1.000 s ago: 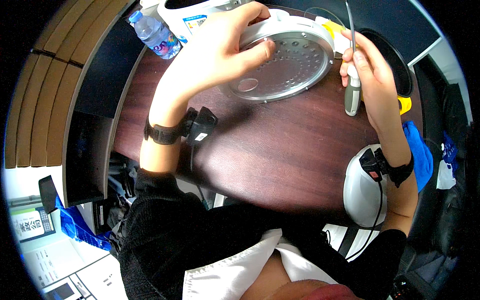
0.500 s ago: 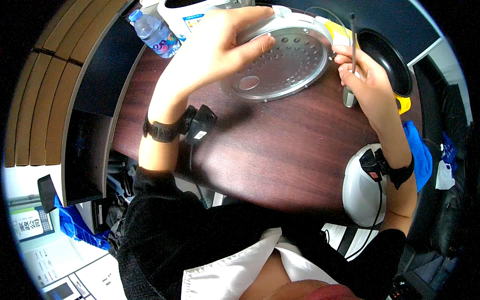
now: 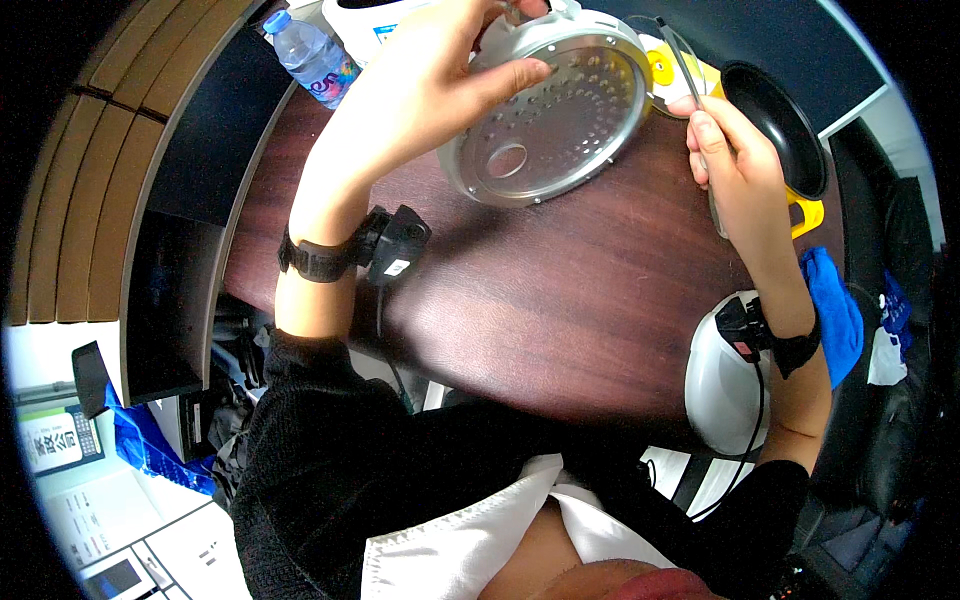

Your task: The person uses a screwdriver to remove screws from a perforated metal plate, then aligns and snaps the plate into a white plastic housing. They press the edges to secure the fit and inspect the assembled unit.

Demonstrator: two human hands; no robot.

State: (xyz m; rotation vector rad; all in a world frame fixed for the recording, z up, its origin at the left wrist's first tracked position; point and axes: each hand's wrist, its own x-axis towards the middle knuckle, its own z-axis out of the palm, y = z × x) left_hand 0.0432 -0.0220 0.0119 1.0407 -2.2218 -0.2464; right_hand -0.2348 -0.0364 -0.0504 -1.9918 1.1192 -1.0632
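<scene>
A round lid (image 3: 575, 110), which looks like a rice cooker's, is held tilted above the table, its dimpled metal underside facing me. My left hand (image 3: 425, 105) grips its left and far side, the thumb lying over the metal and the other fingers partly hidden behind it. At the lid's right edge my right hand (image 3: 738, 160) is closed round a screwdriver (image 3: 682, 62). The screwdriver's thin shaft points up and away, and most of its handle is covered by the palm. Small studs or screws dot the lid's rim.
Behind my left hand are a plastic bottle (image 3: 312, 62) and a white appliance (image 3: 350, 22). A black pan (image 3: 775, 120) and a yellow handle (image 3: 806, 215) lie right, beyond a blue cloth (image 3: 834, 315). A white rounded object (image 3: 712, 395) stands at the table's (image 3: 540, 300) near right edge.
The lid has tilted and shifted slightly left in my left hand. In my right hand the screwdriver has leaned over, its shaft end moving left.
</scene>
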